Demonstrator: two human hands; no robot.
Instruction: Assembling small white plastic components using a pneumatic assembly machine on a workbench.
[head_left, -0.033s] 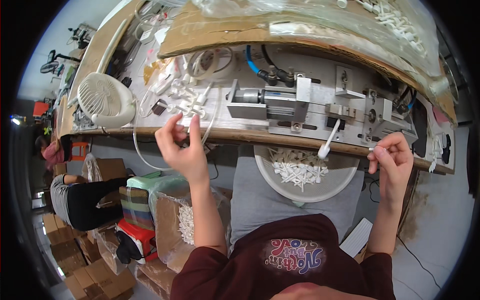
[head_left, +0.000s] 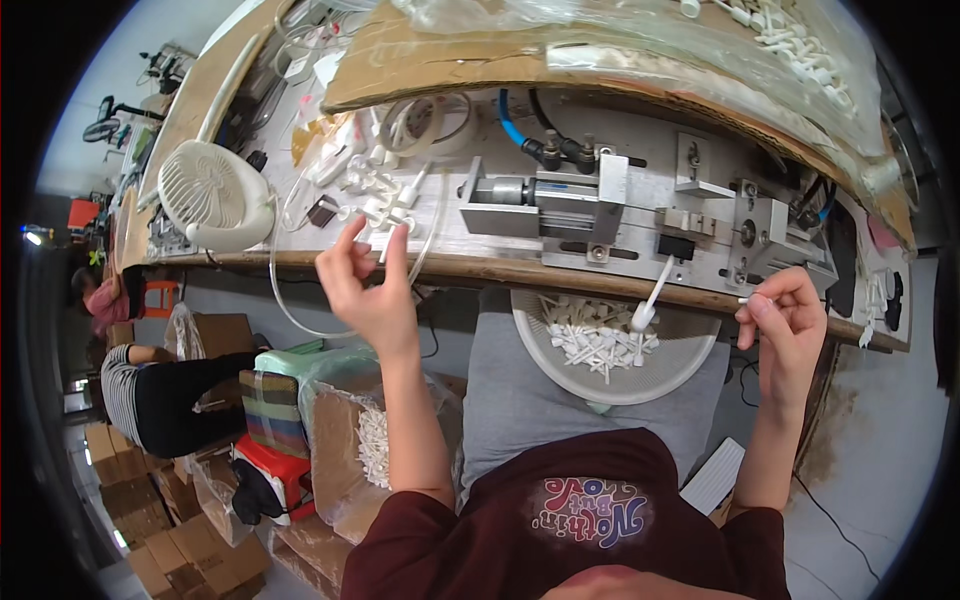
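The left hand (head_left: 365, 285) is held at the bench (head_left: 500, 268) edge, fingers pinched around a small white plastic part (head_left: 385, 238). The right hand (head_left: 785, 320) is closed on a thin white piece (head_left: 745, 300) beside the metal fixture (head_left: 600, 205). Against the earlier picture nothing is seen moved, so the work is judged mid-step. The basin (head_left: 535, 345) of white parts is kept on the lap. The pinched pieces are too small to make out, and the fixture's right end is bent toward the rim.

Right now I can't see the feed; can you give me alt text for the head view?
A seated person's left hand pinches a small white plastic part at the workbench edge, and the right hand holds a thin white piece beside a metal pneumatic fixture. A round basket of white parts rests on their lap.
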